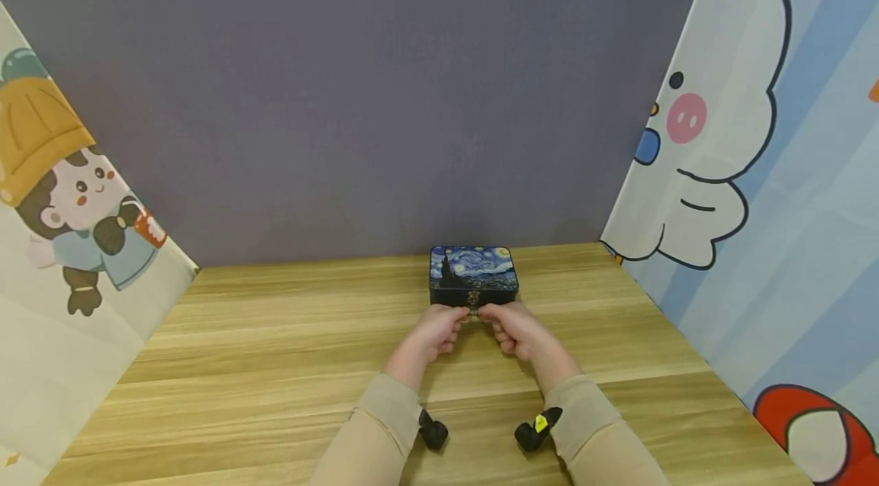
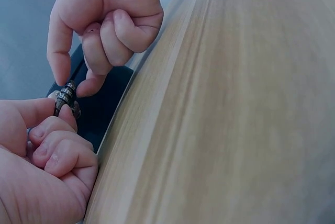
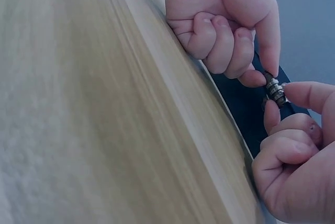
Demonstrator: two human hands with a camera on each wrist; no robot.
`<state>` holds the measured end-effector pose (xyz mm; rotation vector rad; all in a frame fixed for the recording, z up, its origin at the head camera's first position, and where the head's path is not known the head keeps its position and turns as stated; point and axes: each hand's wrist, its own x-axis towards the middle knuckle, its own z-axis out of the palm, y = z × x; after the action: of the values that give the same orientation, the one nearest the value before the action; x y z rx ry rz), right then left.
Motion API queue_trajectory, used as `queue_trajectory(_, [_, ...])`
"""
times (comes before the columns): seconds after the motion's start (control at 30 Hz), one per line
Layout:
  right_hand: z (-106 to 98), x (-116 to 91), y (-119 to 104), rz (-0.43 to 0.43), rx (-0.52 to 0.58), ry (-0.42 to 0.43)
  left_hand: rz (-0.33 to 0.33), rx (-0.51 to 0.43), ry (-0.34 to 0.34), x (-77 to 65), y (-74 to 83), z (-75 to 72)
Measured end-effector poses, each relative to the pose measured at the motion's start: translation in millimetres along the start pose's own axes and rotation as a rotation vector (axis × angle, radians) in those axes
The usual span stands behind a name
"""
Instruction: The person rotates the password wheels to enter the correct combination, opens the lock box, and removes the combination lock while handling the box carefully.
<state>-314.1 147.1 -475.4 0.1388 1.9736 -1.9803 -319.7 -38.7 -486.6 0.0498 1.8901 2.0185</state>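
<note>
A small cylindrical combination lock [image 2: 65, 94] with ringed metal dials sits at the front of a dark box [image 1: 474, 268] whose lid carries a swirling blue-and-yellow night-sky picture. My left hand [image 1: 439, 327] pinches one end of the lock between thumb and forefinger, its other fingers curled into the palm. From the opposite side, my right hand [image 1: 516, 327] has thumb and forefinger at the other end. In the right wrist view the lock's dials [image 3: 275, 89] show between the two hands' fingertips. Above the lock, a brass-coloured clasp [image 1: 473, 298] is on the box's front face.
The box stands on a wood-grain table [image 1: 288, 364] close to its back edge, before a grey panel [image 1: 384, 104]. Cartoon-printed sheets hang at the left [image 1: 41, 364] and right [image 1: 810, 303]. Black wrist devices [image 1: 433, 431] are strapped at both sleeves.
</note>
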Motion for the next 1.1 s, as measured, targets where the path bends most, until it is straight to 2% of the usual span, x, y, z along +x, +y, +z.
queue_trajectory(1.1, [2.8,4.8,2.6,0.01,0.029,-0.011,0.004,-0.003,-0.009,3.9,-2.2,-2.6])
